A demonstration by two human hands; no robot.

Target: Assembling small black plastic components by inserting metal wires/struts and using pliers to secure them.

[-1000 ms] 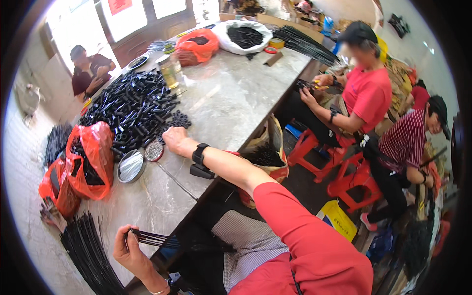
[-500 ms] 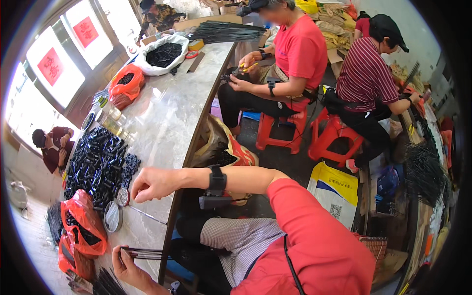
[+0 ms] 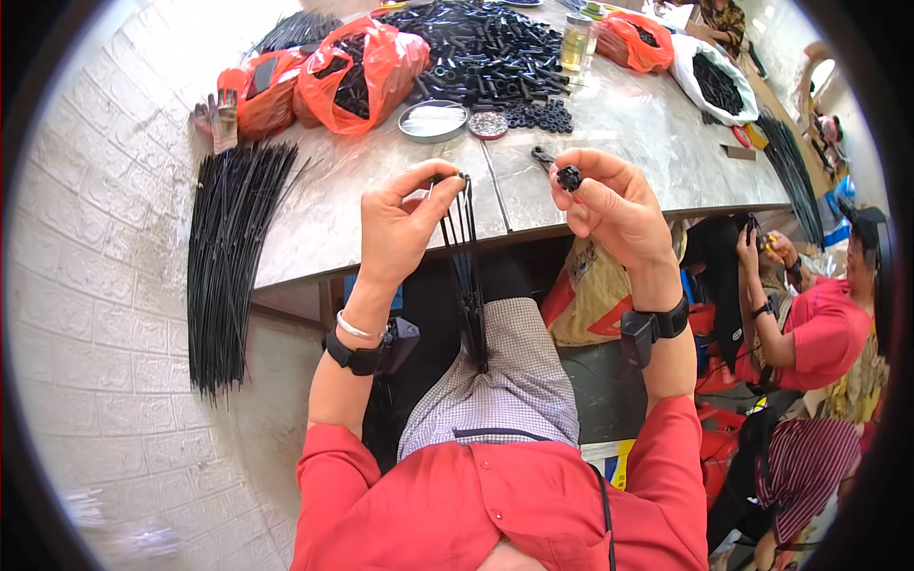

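Observation:
My left hand (image 3: 405,224) is closed, pinching the upper ends of a few thin black rods (image 3: 466,276) that look like umbrella ribs. They hang down over the table edge towards my lap. Level with it on the right, my right hand (image 3: 621,214) pinches a small round black notched ring (image 3: 569,178) between thumb and fingers. The two hands are apart. Behind them on the table lie a heap of black tubes (image 3: 486,57), a cluster of small black rings (image 3: 540,117), a shallow round dish (image 3: 433,121) and a small red-rimmed tin (image 3: 488,125).
A long bundle of black rods (image 3: 233,266) overhangs the left table edge beside a glove (image 3: 225,122). Red plastic bags (image 3: 405,59) of black parts and a white sack (image 3: 685,67) stand on the table (image 3: 657,147). A co-worker in a red shirt (image 3: 833,328) sits at the right.
The view has swung round to face the table. My right hand, earlier over the table near the rings, now holds a notched ring up beside my left hand, which still grips the rods.

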